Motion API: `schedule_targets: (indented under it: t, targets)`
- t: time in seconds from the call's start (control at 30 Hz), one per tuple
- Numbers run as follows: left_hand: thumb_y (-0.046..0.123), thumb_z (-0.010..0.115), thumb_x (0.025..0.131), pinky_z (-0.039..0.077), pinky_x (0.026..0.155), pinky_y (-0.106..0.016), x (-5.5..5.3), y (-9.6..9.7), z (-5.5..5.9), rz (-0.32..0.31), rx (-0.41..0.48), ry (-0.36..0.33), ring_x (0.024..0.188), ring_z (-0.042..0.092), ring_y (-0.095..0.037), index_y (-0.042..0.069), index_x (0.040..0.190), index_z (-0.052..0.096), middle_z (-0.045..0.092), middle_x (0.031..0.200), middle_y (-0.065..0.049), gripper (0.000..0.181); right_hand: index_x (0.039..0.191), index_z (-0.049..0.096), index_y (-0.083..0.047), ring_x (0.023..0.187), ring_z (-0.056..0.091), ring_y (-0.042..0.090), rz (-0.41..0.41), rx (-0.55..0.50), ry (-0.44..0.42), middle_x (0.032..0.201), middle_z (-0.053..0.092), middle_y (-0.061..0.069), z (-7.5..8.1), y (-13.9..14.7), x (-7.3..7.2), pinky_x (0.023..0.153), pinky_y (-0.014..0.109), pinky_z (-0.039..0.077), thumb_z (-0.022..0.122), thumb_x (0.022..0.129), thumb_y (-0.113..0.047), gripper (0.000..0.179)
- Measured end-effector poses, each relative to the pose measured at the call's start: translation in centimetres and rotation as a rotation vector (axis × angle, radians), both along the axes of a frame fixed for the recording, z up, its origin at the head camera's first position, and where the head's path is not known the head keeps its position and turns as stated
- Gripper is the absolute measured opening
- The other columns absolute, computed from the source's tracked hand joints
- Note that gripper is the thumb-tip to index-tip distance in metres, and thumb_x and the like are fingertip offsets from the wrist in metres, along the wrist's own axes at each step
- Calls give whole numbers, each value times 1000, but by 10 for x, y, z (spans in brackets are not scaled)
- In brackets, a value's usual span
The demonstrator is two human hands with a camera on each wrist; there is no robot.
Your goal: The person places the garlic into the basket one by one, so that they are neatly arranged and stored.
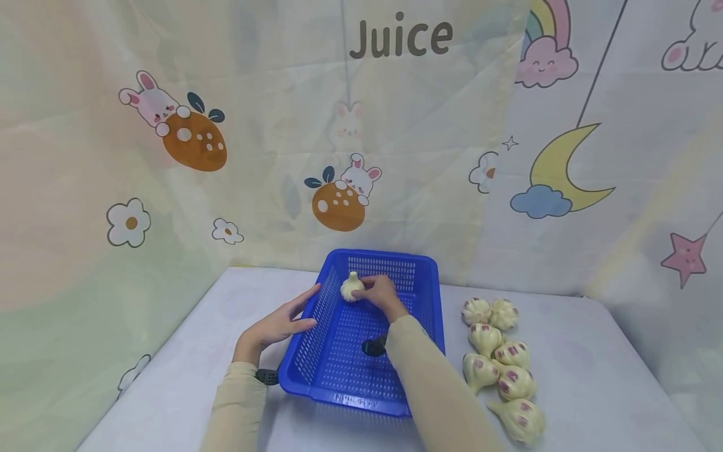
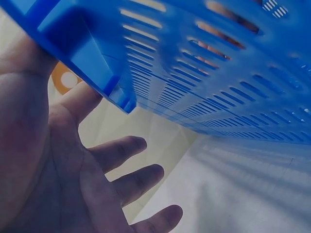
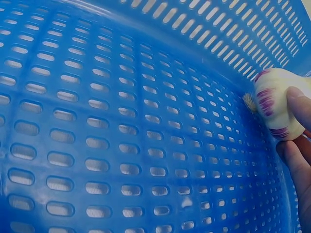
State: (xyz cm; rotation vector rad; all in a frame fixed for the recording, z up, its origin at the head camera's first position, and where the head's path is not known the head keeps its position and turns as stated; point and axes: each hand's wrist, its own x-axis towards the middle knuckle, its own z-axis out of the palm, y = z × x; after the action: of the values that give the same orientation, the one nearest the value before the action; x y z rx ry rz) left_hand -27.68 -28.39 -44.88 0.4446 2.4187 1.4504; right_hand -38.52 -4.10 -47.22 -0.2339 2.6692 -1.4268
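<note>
A blue plastic basket [image 1: 361, 402] with slotted walls stands on the white table. Inside it, by the far left corner, my right hand [image 1: 384, 295] pinches a garlic bulb [image 1: 351, 289] between thumb and fingers. The right wrist view shows purple streaks on this garlic bulb [image 3: 272, 104] and its root end close to the basket wall. At the basket's left rim is my left hand [image 1: 282, 323], its fingers loosely extended. In the left wrist view, the thumb and index finger of the left hand [image 2: 73, 150] meet the rim, while the other fingers spread apart below it.
Right of the basket, several garlic bulbs [image 1: 499, 370] lie in a loose group on the table [image 1: 599, 376]. A printed curtain [image 1: 423, 157] hangs behind the table and along its sides. Dark wrist cameras sit below both hands.
</note>
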Motion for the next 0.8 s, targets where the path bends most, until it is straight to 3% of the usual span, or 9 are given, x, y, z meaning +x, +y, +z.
schedule_targets:
  t: [0.8]
  targets:
    - [30, 61, 91, 16, 111, -66, -1, 0, 0, 10, -31, 22, 147, 7, -37, 38, 151, 15, 11, 161, -4, 76, 117, 66, -2, 111, 59, 32, 4, -7, -4, 117, 67, 15, 3, -1, 3, 100, 47, 45, 77, 79, -28, 47]
